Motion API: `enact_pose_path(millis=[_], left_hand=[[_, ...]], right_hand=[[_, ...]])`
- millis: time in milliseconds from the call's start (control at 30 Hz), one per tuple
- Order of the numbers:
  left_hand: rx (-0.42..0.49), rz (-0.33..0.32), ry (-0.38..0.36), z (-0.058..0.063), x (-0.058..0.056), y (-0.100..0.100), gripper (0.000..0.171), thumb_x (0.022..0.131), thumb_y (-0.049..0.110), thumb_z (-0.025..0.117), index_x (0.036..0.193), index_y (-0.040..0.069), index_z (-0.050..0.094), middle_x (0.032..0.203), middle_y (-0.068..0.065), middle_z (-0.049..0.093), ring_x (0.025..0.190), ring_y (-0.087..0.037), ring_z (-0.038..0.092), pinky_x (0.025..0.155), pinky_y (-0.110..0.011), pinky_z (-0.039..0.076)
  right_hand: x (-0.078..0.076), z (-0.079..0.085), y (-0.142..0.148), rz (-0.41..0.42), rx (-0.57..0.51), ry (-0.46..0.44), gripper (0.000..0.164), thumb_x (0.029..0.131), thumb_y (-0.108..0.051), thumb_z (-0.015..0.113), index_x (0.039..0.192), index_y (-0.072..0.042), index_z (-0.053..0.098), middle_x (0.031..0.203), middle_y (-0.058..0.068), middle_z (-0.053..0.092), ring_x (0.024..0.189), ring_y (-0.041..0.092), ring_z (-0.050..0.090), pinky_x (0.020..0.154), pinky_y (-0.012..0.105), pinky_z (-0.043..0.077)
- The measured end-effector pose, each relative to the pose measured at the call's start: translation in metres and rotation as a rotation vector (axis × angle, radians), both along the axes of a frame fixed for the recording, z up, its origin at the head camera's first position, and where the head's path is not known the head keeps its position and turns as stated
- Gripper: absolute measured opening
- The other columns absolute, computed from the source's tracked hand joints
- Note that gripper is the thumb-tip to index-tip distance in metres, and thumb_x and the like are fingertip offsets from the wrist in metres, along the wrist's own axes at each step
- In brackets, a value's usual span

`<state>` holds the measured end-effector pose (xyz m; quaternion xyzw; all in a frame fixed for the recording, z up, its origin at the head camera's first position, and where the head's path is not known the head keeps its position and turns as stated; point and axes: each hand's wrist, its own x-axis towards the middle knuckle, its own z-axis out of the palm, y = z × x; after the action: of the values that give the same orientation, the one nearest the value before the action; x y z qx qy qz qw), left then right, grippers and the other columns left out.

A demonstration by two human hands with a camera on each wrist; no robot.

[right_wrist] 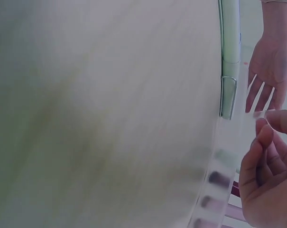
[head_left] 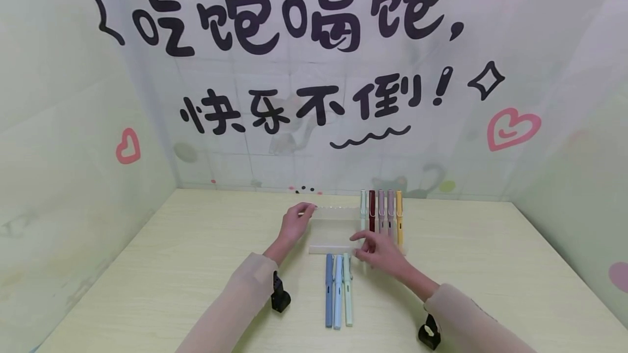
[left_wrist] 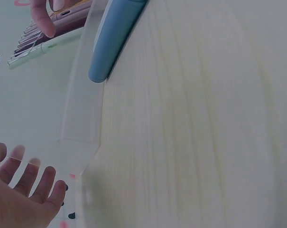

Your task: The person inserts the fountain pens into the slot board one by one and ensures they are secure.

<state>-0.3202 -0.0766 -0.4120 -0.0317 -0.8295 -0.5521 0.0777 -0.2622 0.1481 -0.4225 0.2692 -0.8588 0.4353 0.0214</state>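
A clear plastic pen stand [head_left: 333, 249] with a notched back edge sits on the table. Its right part bears a light green pen [head_left: 363, 206], a dark red pen [head_left: 372, 206], two purple pens and a yellow pen [head_left: 399, 211]. My left hand [head_left: 294, 223] touches the stand's back left corner, its fingers fairly straight in the left wrist view. Over the stand's front bar, by the light green pen, is my right hand [head_left: 381, 255], fingers loosely bent and holding no pen. In front lie a dark blue pen [head_left: 329, 293], a light blue pen [head_left: 338, 296] and a pale green pen [head_left: 348, 293].
The pale wooden table [head_left: 196, 266] meets a printed cloth wall [head_left: 289, 168] right behind the stand. Similar cloth walls rise at both sides. Each wrist carries a black camera mount, the left one [head_left: 281, 296] hanging low near the loose pens.
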Motion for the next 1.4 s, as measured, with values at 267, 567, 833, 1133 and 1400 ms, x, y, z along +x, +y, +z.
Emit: enact_pose_path(millis=[267, 567, 833, 1133, 1400], left_hand=[[-0.002, 0.006, -0.002, -0.002, -0.002, 0.001, 0.028, 0.095, 0.022, 0.047, 0.107, 0.002, 0.063, 0.102, -0.012, 0.062, 0.096, -0.025, 0.056, 0.079, -0.036, 0.048], [-0.017, 0.007, 0.01, -0.002, -0.001, 0.001, 0.028, 0.096, 0.022, 0.047, 0.106, 0.001, 0.063, 0.102, -0.013, 0.062, 0.095, -0.026, 0.056, 0.078, -0.036, 0.048], [-0.014, 0.011, -0.001, -0.002, -0.001, 0.001, 0.028, 0.095, 0.022, 0.047, 0.107, 0.002, 0.063, 0.101, -0.011, 0.062, 0.095, -0.025, 0.056, 0.078, -0.036, 0.048], [-0.013, 0.008, 0.011, -0.003, -0.002, 0.0, 0.029, 0.095, 0.022, 0.047, 0.107, 0.001, 0.063, 0.102, -0.013, 0.063, 0.095, -0.026, 0.056, 0.077, -0.036, 0.048], [0.019, -0.004, 0.021, -0.003, 0.0, -0.001, 0.029, 0.095, 0.025, 0.049, 0.104, 0.002, 0.064, 0.1, -0.012, 0.063, 0.094, -0.025, 0.057, 0.078, -0.036, 0.048]], right_hand=[[0.002, -0.002, -0.002, 0.024, 0.075, -0.131, 0.028, 0.083, -0.008, 0.065, 0.109, 0.0, 0.059, 0.068, -0.001, 0.057, 0.052, 0.015, 0.052, 0.046, 0.025, 0.043], [0.006, 0.002, -0.005, 0.068, 0.171, -0.185, 0.031, 0.083, -0.013, 0.066, 0.11, -0.001, 0.057, 0.07, -0.002, 0.057, 0.054, 0.012, 0.052, 0.049, 0.025, 0.044], [0.007, 0.0, -0.01, 0.047, 0.209, -0.193, 0.035, 0.081, -0.019, 0.069, 0.109, -0.003, 0.055, 0.07, -0.003, 0.056, 0.054, 0.012, 0.052, 0.049, 0.026, 0.044], [0.011, 0.004, -0.014, 0.023, 0.286, -0.201, 0.04, 0.078, -0.018, 0.072, 0.108, 0.001, 0.055, 0.066, -0.002, 0.055, 0.052, 0.011, 0.05, 0.047, 0.025, 0.042], [0.012, 0.003, -0.016, 0.02, 0.31, -0.209, 0.038, 0.076, -0.02, 0.071, 0.105, -0.001, 0.055, 0.062, -0.002, 0.054, 0.048, 0.011, 0.049, 0.045, 0.026, 0.042]])
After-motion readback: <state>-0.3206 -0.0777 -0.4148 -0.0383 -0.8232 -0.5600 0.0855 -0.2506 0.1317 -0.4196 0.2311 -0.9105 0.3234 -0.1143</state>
